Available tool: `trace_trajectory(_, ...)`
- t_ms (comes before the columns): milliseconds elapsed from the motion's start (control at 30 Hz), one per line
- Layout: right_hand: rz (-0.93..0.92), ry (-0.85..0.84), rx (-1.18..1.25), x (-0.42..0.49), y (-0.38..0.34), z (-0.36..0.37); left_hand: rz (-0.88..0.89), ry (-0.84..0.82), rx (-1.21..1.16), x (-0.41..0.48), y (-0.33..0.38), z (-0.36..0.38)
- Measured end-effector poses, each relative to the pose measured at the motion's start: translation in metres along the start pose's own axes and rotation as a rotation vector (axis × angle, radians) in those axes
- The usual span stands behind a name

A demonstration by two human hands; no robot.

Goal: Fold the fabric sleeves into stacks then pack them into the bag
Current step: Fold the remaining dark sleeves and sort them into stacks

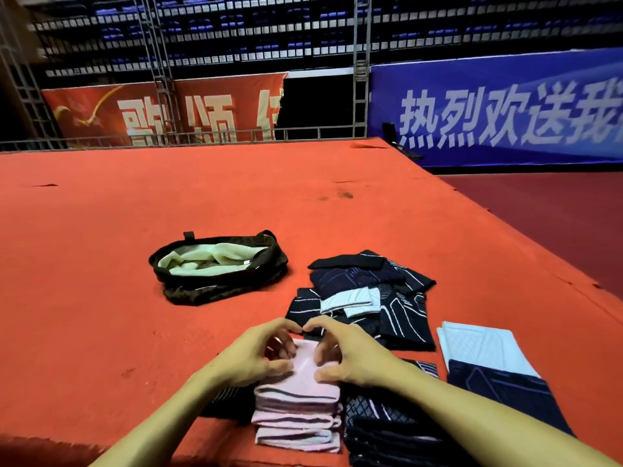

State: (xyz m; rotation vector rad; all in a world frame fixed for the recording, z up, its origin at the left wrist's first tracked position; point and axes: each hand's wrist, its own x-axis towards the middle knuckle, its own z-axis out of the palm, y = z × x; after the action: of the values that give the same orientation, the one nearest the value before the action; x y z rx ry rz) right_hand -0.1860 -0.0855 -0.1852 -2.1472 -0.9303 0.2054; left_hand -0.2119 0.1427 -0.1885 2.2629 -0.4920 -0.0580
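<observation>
A stack of folded pink fabric sleeves (298, 412) stands near the front edge of the red carpet. My left hand (259, 353) and my right hand (347, 353) both press and pinch the top pink sleeve of that stack, fingers curled over its far end. A loose pile of dark navy and white sleeves (371, 294) lies just beyond my hands. A stack of folded dark patterned sleeves (387, 429) stands right of the pink stack. The dark bag (219, 267) lies open at the centre left, its pale lining showing.
A white sleeve (482, 345) and a navy sleeve (499, 392) lie flat at the right. The red carpeted platform (135, 203) drops off along its right edge to a darker floor (556, 210). Banners and metal trusses stand behind.
</observation>
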Motion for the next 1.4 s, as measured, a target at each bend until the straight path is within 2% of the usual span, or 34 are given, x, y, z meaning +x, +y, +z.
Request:
trace_trajectory(133,0.038,0.251,0.087,0.014,0.019,-0.042,0.013,0.114,-0.049,0.044,0.008,-0.012)
trace_trajectory(267,0.094,0.553,0.118,0.034,0.076,-0.103,0.057,0.244,-0.064,0.12,0.015,-0.007)
trace_trajectory(400,0.13,0.692,0.172,0.046,0.132,-0.142,0.057,0.294,-0.072,0.193,0.008,0.01)
trace_trajectory(633,0.174,0.679,0.235,0.075,0.187,-0.152,0.069,0.335,-0.06,0.276,-0.017,0.04)
trace_trajectory(733,0.178,0.67,0.244,0.087,0.202,-0.153,0.099,0.286,-0.01,0.295,-0.023,0.052)
trace_trajectory(900,0.177,0.643,0.277,0.097,0.219,-0.147,0.157,0.114,0.148,0.317,-0.023,0.061)
trace_trajectory(1033,0.179,0.661,0.324,0.099,0.224,-0.142,0.217,0.15,0.193,0.314,-0.02,0.059)
trace_trajectory(1100,0.158,0.669,0.348,0.101,0.22,-0.144,0.215,0.256,0.112,0.31,-0.013,0.057)
trace_trajectory(1200,0.109,0.648,0.376,0.097,0.203,-0.152,0.194,0.376,-0.13,0.298,0.004,0.049)
trace_trajectory(1333,0.052,0.621,0.48,0.083,0.166,-0.162,0.225,0.385,-0.448,0.264,0.041,0.034)
trace_trajectory(1400,0.021,0.655,0.513,0.072,0.142,-0.164,0.234,0.38,-0.525,0.245,0.057,0.029)
